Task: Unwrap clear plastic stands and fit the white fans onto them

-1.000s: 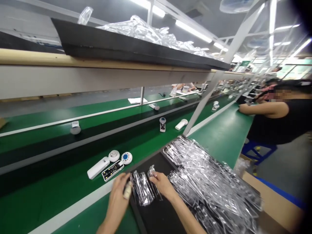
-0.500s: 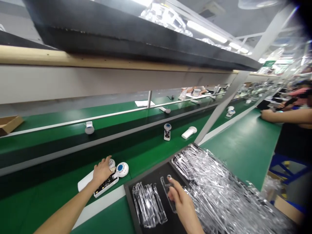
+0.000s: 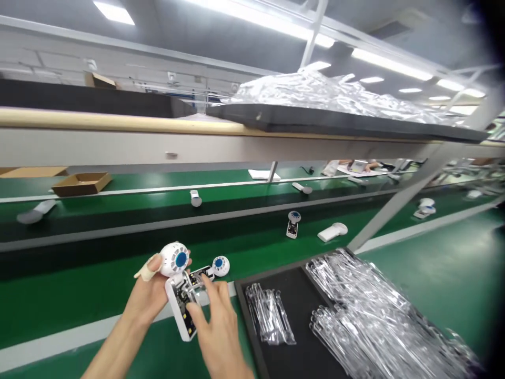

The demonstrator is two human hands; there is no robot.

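Observation:
My left hand holds a small white handheld fan up above the green belt. Its round vented head with a blue centre sits near my fingers, one of which wears a pale wrap. The fan's open white body shows a dark circuit board. My right hand grips the body from below, fingers on a clear plastic piece lying over the board. Just behind rests a second round white fan part with a blue centre. Part of the fan is hidden by my fingers.
A black tray holds stacks of clear plastic pieces. Further fan parts lie on the green conveyor belt. A black shelf with clear plastic runs overhead, and a co-worker's hands show beyond it.
Both hands have left the tray and lifted the fan off the belt. The clear piece held by my right hand earlier is now at the fan body. The view has swung left.

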